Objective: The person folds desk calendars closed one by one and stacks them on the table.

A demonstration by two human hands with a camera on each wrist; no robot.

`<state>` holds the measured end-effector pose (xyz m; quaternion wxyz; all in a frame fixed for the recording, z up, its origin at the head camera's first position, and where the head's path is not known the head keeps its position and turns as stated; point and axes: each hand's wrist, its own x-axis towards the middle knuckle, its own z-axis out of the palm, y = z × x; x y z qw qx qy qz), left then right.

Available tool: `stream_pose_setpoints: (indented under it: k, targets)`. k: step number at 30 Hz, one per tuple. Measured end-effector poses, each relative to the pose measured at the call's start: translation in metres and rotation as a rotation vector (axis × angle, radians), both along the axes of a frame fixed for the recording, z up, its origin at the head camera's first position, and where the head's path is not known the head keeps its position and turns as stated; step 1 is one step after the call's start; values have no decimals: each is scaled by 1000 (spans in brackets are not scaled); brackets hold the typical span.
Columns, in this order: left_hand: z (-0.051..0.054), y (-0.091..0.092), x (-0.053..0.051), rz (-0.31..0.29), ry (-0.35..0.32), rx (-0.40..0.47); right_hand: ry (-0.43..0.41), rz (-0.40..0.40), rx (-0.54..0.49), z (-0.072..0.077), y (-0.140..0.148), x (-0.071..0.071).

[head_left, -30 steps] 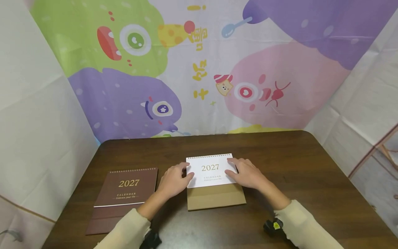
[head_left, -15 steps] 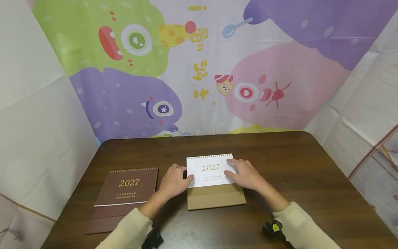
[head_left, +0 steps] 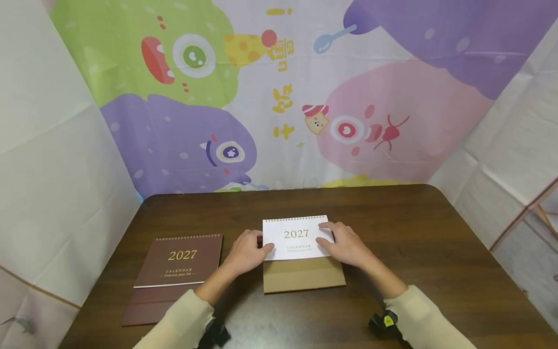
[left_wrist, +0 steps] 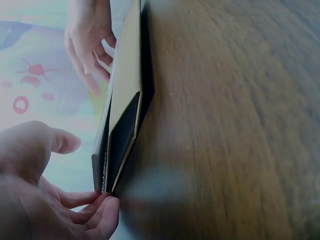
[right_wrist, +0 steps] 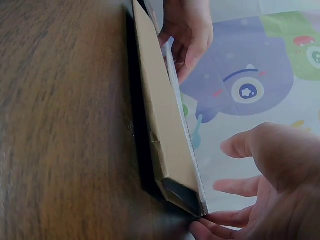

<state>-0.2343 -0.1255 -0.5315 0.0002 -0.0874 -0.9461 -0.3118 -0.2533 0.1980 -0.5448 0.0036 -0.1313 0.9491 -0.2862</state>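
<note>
A desk calendar with a white cover (head_left: 296, 241) marked 2027 and a tan card base (head_left: 303, 276) lies low in the middle of the table. My left hand (head_left: 245, 250) is at its left side; in the left wrist view its fingertips touch the calendar's far corner, with the thumb (left_wrist: 67, 141) held apart. On the other side, my right hand (head_left: 347, 244) touches the right corner with its lower fingers, while thumb (right_wrist: 235, 147) and index finger stay off the cover. Seen edge-on, the tan base (right_wrist: 165, 110) is a folded, hollow wedge.
Left of my left hand lies a maroon 2027 calendar (head_left: 178, 261), spiral at the top. Both stand on a dark wooden table (head_left: 383, 208). A cartoon-printed cloth (head_left: 283, 160) hangs behind the table, with pale cloth walls (head_left: 56, 121) at the sides.
My left fingers have shifted slightly down along the white calendar's left edge. The right hand is nearly still, and both calendars stay in place.
</note>
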Motion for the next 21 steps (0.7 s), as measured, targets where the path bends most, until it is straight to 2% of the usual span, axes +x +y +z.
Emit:
stream_pose_setpoints:
  k: [7,15,21]
  targets:
    - [4,-2,3,1,-3,17,24,16,-37,-8,3,-7]
    - [-5,-9,-7,23,-57,46,42,43,-93,-15,5,-12]
    - [3,-7,-3,23,-42,85,59,60,-113,-17,2,-9]
